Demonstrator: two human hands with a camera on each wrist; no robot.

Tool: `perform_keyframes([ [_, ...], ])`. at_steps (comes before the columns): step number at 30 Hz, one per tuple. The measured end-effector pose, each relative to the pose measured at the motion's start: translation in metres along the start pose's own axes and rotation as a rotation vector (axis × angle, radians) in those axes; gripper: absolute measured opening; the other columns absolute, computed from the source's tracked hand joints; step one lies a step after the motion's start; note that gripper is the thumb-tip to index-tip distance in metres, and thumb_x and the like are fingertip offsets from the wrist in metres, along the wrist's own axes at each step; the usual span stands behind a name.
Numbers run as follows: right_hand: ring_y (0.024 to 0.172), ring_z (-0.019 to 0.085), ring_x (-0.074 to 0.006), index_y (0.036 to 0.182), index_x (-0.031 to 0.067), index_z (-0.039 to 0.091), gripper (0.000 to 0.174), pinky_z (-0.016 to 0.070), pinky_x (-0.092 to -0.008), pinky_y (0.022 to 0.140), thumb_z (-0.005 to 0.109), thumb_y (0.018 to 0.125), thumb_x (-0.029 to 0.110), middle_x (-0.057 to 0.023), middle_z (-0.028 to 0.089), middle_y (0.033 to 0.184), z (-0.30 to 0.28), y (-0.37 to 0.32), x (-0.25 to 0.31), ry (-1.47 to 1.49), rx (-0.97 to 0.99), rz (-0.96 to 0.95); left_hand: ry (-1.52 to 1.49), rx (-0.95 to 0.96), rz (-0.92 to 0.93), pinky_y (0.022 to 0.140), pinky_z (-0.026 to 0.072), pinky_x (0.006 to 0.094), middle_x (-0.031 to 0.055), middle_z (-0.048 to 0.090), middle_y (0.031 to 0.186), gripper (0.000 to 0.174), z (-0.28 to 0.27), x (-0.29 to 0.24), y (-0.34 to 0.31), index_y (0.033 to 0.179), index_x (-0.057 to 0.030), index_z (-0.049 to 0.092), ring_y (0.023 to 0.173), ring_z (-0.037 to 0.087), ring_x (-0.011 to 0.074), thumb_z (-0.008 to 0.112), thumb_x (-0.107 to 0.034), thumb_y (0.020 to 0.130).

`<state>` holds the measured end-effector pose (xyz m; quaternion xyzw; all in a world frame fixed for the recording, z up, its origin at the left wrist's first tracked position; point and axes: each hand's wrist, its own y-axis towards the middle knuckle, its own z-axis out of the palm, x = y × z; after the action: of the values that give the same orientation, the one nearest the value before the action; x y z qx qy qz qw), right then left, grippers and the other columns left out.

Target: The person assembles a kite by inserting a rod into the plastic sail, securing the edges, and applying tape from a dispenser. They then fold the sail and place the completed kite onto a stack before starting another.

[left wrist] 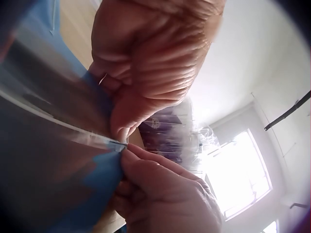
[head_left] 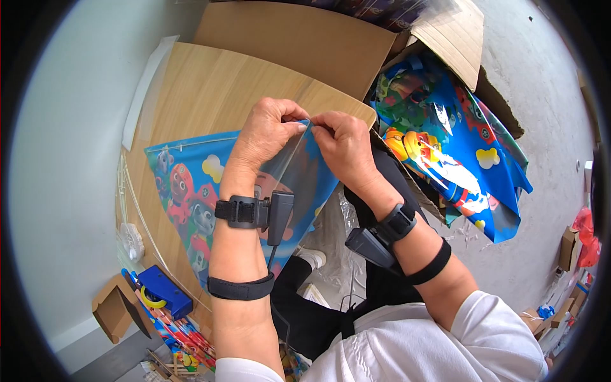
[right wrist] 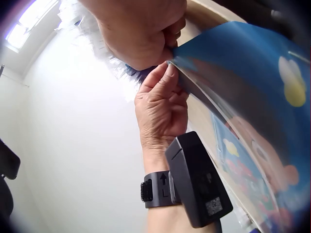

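A blue plastic sheet printed with cartoon figures (head_left: 193, 197) lies over the table's front edge, with a thin clear rod or seam running along it. At its top corner, the left hand (head_left: 262, 135) pinches the sheet between thumb and fingers. Close beside it the right hand (head_left: 345, 148) pinches the same corner, the fingertips nearly touching. In the left wrist view, the left hand (left wrist: 146, 58) and the right hand (left wrist: 167, 194) meet at the end of the pale seam. The right wrist view shows the left hand (right wrist: 163, 109) and the right hand (right wrist: 141, 29) on the blue sheet (right wrist: 243, 63).
The wooden table (head_left: 229, 83) carries thin white strips at its left side. Behind it stands a cardboard box (head_left: 299, 44); an open box at the right holds more blue printed sheets (head_left: 458, 146). A blue tape dispenser (head_left: 167, 291) and an open small carton (head_left: 118, 309) are at lower left.
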<state>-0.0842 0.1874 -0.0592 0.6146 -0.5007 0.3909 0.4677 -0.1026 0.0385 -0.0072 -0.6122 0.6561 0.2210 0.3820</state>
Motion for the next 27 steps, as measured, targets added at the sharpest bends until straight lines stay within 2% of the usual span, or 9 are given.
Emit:
perform_keyframes([
  [3, 0.07, 0.06, -0.037, 0.076, -0.0002, 0.064, 0.013, 0.0473, -0.0423, 0.064, 0.062, 0.073, 0.012, -0.0184, 0.062, 0.073, -0.0032, 0.0077, -0.0008, -0.036, 0.089, -0.002, 0.018, 0.023, -0.015, 0.062, 0.0488, 0.0275, 0.0106, 0.064, 0.07, 0.015, -0.0006, -0.0008, 0.0003, 0.084, 0.0031, 0.067, 0.065, 0.059, 0.0138, 0.065, 0.0, 0.069],
  [5, 0.07, 0.061, -0.036, 0.078, 0.0001, 0.064, 0.014, 0.0476, -0.0417, 0.063, 0.062, 0.073, 0.012, -0.0178, 0.061, 0.07, -0.0052, 0.0116, 0.0023, -0.029, 0.124, 0.07, -0.006, 0.032, -0.045, 0.061, 0.0487, 0.0277, 0.0111, 0.064, 0.069, 0.018, -0.0007, -0.0003, 0.0008, 0.085, 0.0035, 0.066, 0.064, 0.058, 0.0136, 0.066, 0.0, 0.068],
  [9, 0.07, 0.061, -0.0345, 0.082, 0.0013, 0.064, 0.014, 0.0478, -0.041, 0.063, 0.062, 0.073, 0.011, -0.0167, 0.062, 0.069, -0.0001, 0.0114, -0.0022, 0.007, 0.08, 0.061, -0.024, -0.037, -0.04, 0.061, 0.0483, 0.0278, 0.0098, 0.061, 0.067, 0.02, 0.0018, 0.0007, 0.0012, 0.085, 0.0034, 0.062, 0.063, 0.057, 0.0137, 0.067, 0.001, 0.066],
  [11, 0.069, 0.062, -0.0327, 0.086, 0.0028, 0.064, 0.015, 0.0481, -0.0398, 0.063, 0.062, 0.073, 0.01, -0.0154, 0.063, 0.071, 0.0011, 0.0083, -0.0022, 0.08, 0.05, 0.077, 0.076, -0.047, -0.033, 0.061, 0.047, 0.023, 0.0021, 0.057, 0.068, 0.021, 0.0018, -0.0018, 0.0007, 0.084, -0.0001, 0.055, 0.066, 0.054, 0.0074, 0.067, 0.006, 0.067],
  [20, 0.073, 0.061, -0.0313, 0.077, 0.0038, 0.067, 0.008, 0.0477, -0.0385, 0.064, 0.064, 0.074, 0.01, -0.0129, 0.061, 0.077, 0.0026, 0.0034, -0.0009, -0.011, -0.015, -0.016, 0.044, -0.072, -0.032, 0.061, 0.0471, 0.0228, 0.0011, 0.055, 0.068, 0.022, 0.0027, -0.0026, -0.0015, 0.082, -0.0014, 0.053, 0.066, 0.053, 0.0074, 0.067, 0.007, 0.067],
  [24, 0.07, 0.061, -0.0319, 0.077, 0.0018, 0.067, 0.01, 0.0475, -0.038, 0.062, 0.064, 0.073, 0.01, -0.0143, 0.061, 0.073, 0.0039, 0.0056, -0.0051, -0.003, -0.001, -0.041, -0.005, -0.078, -0.018, 0.061, 0.047, 0.0221, 0.0008, 0.055, 0.068, 0.022, 0.0038, -0.0008, -0.0016, 0.083, -0.0012, 0.053, 0.066, 0.053, 0.0071, 0.066, 0.007, 0.068],
  [26, 0.065, 0.06, -0.0328, 0.075, -0.0015, 0.066, 0.012, 0.0466, -0.0379, 0.058, 0.063, 0.072, 0.009, -0.018, 0.061, 0.067, 0.0046, 0.0068, -0.0032, 0.124, 0.047, 0.12, -0.035, -0.073, -0.022, 0.06, 0.0468, 0.0214, 0.0006, 0.054, 0.068, 0.022, 0.004, -0.0004, -0.0013, 0.084, -0.0011, 0.052, 0.065, 0.052, 0.0067, 0.065, 0.008, 0.069],
  [27, 0.065, 0.06, -0.0328, 0.075, -0.0015, 0.066, 0.012, 0.0466, -0.0379, 0.058, 0.063, 0.072, 0.009, -0.018, 0.061, 0.067, 0.0032, 0.0078, -0.0013, 0.123, 0.048, 0.121, -0.036, -0.073, -0.023, 0.06, 0.0468, 0.0214, 0.0006, 0.054, 0.068, 0.022, 0.0039, -0.0005, -0.0014, 0.084, -0.0011, 0.052, 0.065, 0.052, 0.0067, 0.065, 0.008, 0.069],
])
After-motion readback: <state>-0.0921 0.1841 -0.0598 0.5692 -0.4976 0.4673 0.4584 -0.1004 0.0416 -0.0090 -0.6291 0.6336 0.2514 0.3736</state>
